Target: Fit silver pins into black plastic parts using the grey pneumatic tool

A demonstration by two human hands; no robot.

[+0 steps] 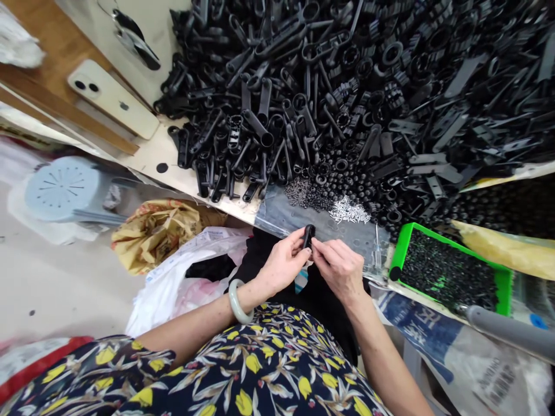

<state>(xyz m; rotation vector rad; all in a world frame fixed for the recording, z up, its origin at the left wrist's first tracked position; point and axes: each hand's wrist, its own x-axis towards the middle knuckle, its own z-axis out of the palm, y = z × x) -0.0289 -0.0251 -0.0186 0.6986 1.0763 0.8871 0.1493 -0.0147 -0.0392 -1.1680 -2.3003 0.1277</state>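
The slender black part (pixel 309 234), slightly glossy and rounded at its far end, was held in the left hand (pixel 284 260) by the bench's (pixel 180 178) front edge, pointing away from the body, its lower end hidden.

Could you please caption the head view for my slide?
Left hand holds a black part, right hand close against it, near piled components.
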